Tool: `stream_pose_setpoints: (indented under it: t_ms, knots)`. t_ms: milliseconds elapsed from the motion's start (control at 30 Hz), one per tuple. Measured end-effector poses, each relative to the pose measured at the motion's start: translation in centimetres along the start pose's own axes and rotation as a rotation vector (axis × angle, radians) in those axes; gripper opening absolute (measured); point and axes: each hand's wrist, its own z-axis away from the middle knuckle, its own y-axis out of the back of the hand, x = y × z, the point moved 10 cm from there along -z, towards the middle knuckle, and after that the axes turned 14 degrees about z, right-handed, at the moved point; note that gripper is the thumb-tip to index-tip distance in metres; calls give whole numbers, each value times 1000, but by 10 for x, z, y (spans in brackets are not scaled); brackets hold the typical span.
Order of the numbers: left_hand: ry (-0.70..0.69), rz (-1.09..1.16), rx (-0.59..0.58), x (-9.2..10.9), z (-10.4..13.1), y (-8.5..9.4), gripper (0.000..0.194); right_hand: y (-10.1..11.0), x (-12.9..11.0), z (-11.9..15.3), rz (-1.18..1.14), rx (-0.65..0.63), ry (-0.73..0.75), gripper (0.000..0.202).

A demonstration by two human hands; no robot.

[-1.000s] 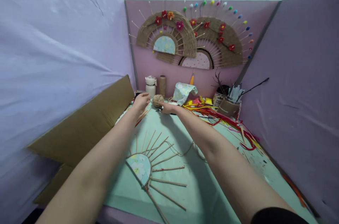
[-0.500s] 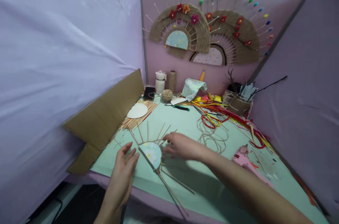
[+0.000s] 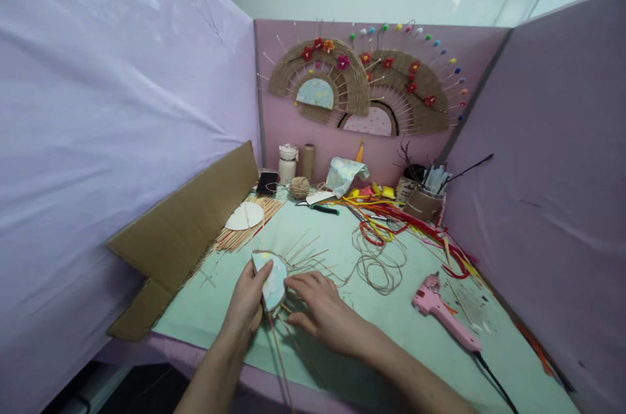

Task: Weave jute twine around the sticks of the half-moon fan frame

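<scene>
My left hand (image 3: 247,300) grips a half-round piece covered in pale blue floral cloth (image 3: 276,280), its thumb on the cloth face. Thin sticks (image 3: 279,352) fan out from the curved edge and from the lower end of the piece, several blurred by motion. At the right of the piece, my right hand (image 3: 317,310) has its fingers apart by the curved edge, among the sticks. Whether its fingertips touch a stick is hard to tell.
A pink glue gun (image 3: 447,316) lies at the right, its cord trailing frontward. Loose twine (image 3: 379,261), green-handled pliers (image 3: 325,209) and a twine ball (image 3: 299,188) lie further back. Cardboard (image 3: 190,225) leans at the left beside a stick pile (image 3: 229,239) and white oval (image 3: 244,216).
My left hand has closed on the half-round piece, which is now lifted and turned. My right hand has moved down along its curved edge. The camera view has tilted up.
</scene>
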Motion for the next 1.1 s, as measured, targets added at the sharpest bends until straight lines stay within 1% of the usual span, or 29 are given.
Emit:
stream_pose_setpoints:
  t_ms: [33,100,167,233,267,300,333,367,433,467,533,600,633,667,700,800,867,933,1033,1100]
  knots:
    - [6,25,-9,2,-6,-6,28,11,4,0,-38,52,4,44]
    - [-12,85,-17,16,-20,-17,27,48,22,2,-122,240,-43,33]
    - [-35,138,-20,36,-35,-28,25,96,59,15,-203,549,-204,24]
    - [-47,202,-43,54,-50,-42,22,134,93,35,-297,830,-336,24]
    - [-33,224,-72,59,-57,-51,20,145,108,42,-349,928,-373,26]
    - [-15,240,-99,62,-63,-60,19,149,119,43,-390,967,-390,29]
    - [4,250,-134,62,-68,-68,18,148,127,40,-422,955,-392,33]
    - [9,257,-160,61,-71,-75,17,142,134,33,-445,904,-394,37]
    - [42,265,-214,52,-75,-85,19,119,141,15,-506,746,-376,47]
    - [55,266,-231,47,-76,-87,20,104,143,7,-553,663,-364,53]
    - [63,271,-291,38,-75,-89,22,71,137,-9,-696,439,-300,66]
    - [31,256,-313,37,-73,-86,26,47,130,-14,-803,266,-264,68]
    - [13,239,-325,38,-72,-84,30,42,129,-14,-823,228,-271,64]
    - [-6,220,-339,40,-70,-83,36,40,131,-11,-820,228,-294,57]
    - [-18,199,-359,42,-68,-84,42,42,134,-8,-803,254,-323,50]
    - [-31,151,-419,46,-63,-88,52,56,145,0,-760,376,-378,35]
    - [-32,143,-432,47,-61,-89,55,63,149,4,-763,441,-386,32]
    - [-36,147,-430,48,-61,-89,56,67,150,6,-765,474,-383,31]
    - [-40,165,-423,49,-60,-88,55,66,149,6,-765,464,-377,28]
    - [-36,181,-439,50,-58,-89,56,66,150,7,-771,473,-381,27]
